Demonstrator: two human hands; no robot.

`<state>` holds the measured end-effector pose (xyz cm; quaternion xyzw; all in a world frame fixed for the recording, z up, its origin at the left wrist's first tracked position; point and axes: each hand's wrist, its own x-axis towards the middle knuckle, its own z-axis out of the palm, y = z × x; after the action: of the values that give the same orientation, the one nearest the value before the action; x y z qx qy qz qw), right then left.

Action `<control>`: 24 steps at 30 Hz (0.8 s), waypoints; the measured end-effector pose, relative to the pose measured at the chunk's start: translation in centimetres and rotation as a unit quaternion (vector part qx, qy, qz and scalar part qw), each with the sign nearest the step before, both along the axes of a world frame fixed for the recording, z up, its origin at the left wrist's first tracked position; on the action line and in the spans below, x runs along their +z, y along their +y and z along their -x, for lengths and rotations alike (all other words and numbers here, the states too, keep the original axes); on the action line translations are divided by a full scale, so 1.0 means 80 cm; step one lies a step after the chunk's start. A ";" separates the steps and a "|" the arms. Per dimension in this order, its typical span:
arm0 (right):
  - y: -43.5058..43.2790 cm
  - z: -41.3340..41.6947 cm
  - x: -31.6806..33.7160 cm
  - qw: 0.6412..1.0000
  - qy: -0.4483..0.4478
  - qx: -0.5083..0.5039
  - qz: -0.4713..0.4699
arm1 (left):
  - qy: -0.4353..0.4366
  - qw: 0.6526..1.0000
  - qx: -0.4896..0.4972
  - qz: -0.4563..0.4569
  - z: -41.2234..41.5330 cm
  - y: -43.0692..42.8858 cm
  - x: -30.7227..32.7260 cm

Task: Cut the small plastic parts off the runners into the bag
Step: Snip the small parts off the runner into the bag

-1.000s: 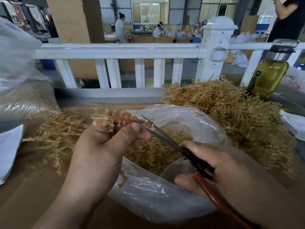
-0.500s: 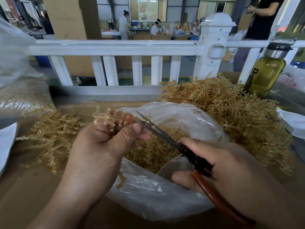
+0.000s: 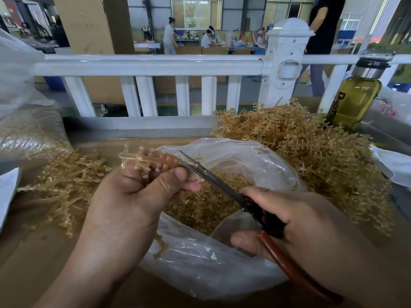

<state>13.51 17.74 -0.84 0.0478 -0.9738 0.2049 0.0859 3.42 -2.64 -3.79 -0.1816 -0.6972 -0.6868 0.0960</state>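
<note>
My left hand [image 3: 131, 196] pinches a translucent amber runner [image 3: 142, 158] studded with small parts, held over the mouth of a clear plastic bag [image 3: 233, 258]. My right hand [image 3: 300, 225] grips scissors [image 3: 218, 185] with red-brown handles; their thin blades are nearly together at the runner's right end, beside my left fingertips. Cut amber parts [image 3: 209, 207] fill the bottom of the bag.
A big heap of uncut runners [image 3: 311, 158] lies right of the bag, a smaller pile [image 3: 66, 181] to the left. A bottle of yellow liquid [image 3: 355, 94] stands at the back right. A white railing [image 3: 155, 65] borders the bench. Filled bags [image 3: 26, 127] sit far left.
The scissor blades, spread apart a second ago, have come nearly together at the runner's end. Both hands stay in much the same place.
</note>
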 end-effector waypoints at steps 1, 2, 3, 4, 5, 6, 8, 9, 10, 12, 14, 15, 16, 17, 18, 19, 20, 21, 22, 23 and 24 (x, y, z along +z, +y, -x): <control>-0.001 0.003 -0.002 1.000 0.010 0.009 0.010 | -0.001 1.000 -0.005 -0.003 0.001 -0.001 -0.001; 0.002 0.006 -0.005 1.000 0.017 0.006 0.015 | -0.002 1.000 -0.010 -0.008 0.002 -0.002 -0.003; 0.005 0.008 -0.009 0.999 0.027 0.015 0.012 | -0.002 1.000 -0.016 -0.011 0.003 -0.003 -0.003; 0.008 0.009 -0.013 0.999 0.039 0.019 0.010 | -0.002 1.000 -0.023 -0.010 0.004 -0.004 -0.004; 0.008 0.009 -0.014 0.999 0.045 0.018 0.010 | -0.003 0.999 -0.033 -0.011 0.005 -0.004 -0.004; 0.005 0.009 -0.013 0.999 0.041 0.018 0.019 | -0.006 0.999 -0.046 -0.019 0.005 -0.004 -0.005; 0.005 0.009 -0.015 0.999 0.040 0.022 0.025 | -0.008 0.997 -0.071 -0.041 0.006 -0.004 -0.005; 0.004 0.009 -0.015 0.998 0.043 0.023 0.027 | -0.009 0.996 -0.075 -0.048 0.006 -0.004 -0.005; 0.004 0.010 -0.015 0.998 0.045 0.026 0.028 | -0.011 0.995 -0.077 -0.054 0.006 -0.005 -0.006; 0.005 0.011 -0.017 0.998 0.052 0.028 0.034 | -0.018 0.994 -0.084 -0.069 0.006 -0.005 -0.006; 0.005 0.012 -0.018 0.998 0.054 0.029 0.031 | -0.029 0.993 -0.088 -0.079 0.007 -0.005 -0.006; 0.006 0.011 -0.018 0.998 0.050 0.028 0.034 | -0.032 0.992 -0.089 -0.080 0.008 -0.005 -0.006; 0.007 0.011 -0.019 0.998 0.055 0.027 0.034 | -0.033 0.992 -0.091 -0.082 0.008 -0.005 -0.006; 0.007 0.011 -0.018 0.998 0.055 0.023 0.031 | -0.034 0.991 -0.093 -0.085 0.008 -0.005 -0.006; 0.007 0.011 -0.019 0.998 0.057 0.023 0.031 | -0.036 0.991 -0.093 -0.090 0.009 -0.005 -0.006; 0.007 0.011 -0.018 0.998 0.052 0.025 0.032 | -0.039 0.990 -0.093 -0.094 0.009 -0.005 -0.006; 0.008 0.012 -0.019 0.998 0.052 0.027 0.033 | -0.042 0.990 -0.092 -0.096 0.009 -0.005 -0.006; 0.008 0.013 -0.019 0.998 0.049 0.029 0.033 | -0.044 0.990 -0.092 -0.099 0.009 -0.005 -0.005; 0.009 0.013 -0.019 0.998 0.049 0.031 0.033 | -0.046 0.989 -0.092 -0.102 0.008 -0.005 -0.004; 0.008 0.014 -0.019 0.998 0.046 0.033 0.034 | -0.049 0.989 -0.093 -0.105 0.009 -0.005 -0.004; 0.009 0.015 -0.020 0.998 0.048 0.036 0.036 | -0.051 0.988 -0.095 -0.107 0.009 -0.005 -0.003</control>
<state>12.35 18.45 -2.43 0.0891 -0.9583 0.2401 0.1266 2.73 -3.06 -4.05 -0.2006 -0.6032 -0.7718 0.0131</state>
